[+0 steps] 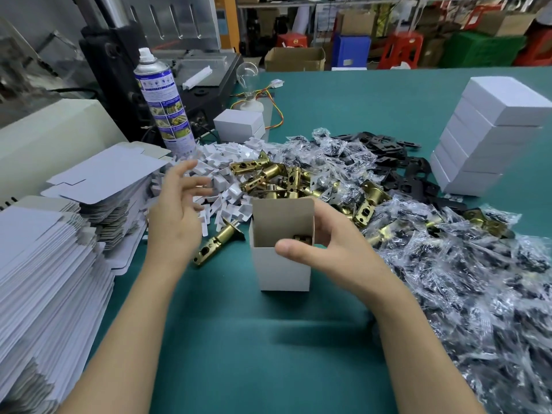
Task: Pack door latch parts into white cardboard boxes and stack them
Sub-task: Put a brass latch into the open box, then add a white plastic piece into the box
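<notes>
Steadying box (282, 264) upright on counter (254, 339), mouth open, near centre: my right hand (328, 249) grips it, thumb on the front wall, fingers behind. Contents: one brass latch (301, 238), partly seen inside. Left hand (179, 210): empty, fingers spread, over the white plastic pieces (227, 186) just left of the box. Next item, as I judge it: one piece. Method: pinch a single one, brace the box against tipping, drop it beside the latch. Packed stack (490, 135): far right.
</notes>
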`<state>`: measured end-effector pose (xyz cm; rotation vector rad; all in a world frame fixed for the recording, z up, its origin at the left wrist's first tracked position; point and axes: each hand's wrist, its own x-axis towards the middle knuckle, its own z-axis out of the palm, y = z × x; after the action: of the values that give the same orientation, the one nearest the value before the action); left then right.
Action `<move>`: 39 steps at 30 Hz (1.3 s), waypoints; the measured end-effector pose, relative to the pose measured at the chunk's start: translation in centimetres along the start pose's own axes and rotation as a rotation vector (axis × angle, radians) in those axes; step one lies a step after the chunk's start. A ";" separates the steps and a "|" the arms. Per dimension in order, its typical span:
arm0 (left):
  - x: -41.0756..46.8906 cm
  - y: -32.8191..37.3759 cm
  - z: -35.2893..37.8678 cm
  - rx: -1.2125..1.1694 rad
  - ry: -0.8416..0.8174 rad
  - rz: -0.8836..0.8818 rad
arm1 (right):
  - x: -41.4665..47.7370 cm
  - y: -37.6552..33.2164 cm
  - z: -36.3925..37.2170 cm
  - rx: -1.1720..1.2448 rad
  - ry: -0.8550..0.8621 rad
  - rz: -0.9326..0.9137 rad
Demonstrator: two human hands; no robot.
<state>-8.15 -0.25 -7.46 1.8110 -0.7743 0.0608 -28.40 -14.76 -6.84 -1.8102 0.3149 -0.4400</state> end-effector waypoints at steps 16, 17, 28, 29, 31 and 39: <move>-0.7 -4.7 -1.3 0.691 -0.117 -0.038 | 0.0 -1.1 0.3 0.241 0.172 -0.073; -0.7 -4.6 -1.4 0.682 -0.098 -0.029 | 0.1 -1.1 0.3 0.238 0.173 -0.069; -1.1 -2.2 -2.1 0.176 0.064 0.009 | 0.1 -1.0 0.4 0.224 0.168 -0.038; -1.1 -1.7 -2.1 0.103 0.068 0.011 | 0.1 -1.0 0.4 0.222 0.167 -0.035; -1.4 -0.2 -2.0 -0.051 0.102 0.036 | 0.2 -1.0 0.4 0.223 0.172 -0.031; -3.6 7.8 -1.2 -0.084 0.001 0.620 | 0.1 -1.0 0.4 0.255 0.193 -0.032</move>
<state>-14.75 1.08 -1.96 1.4350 -1.2925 0.4262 -28.10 -14.18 -5.96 -1.5286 0.3465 -0.6499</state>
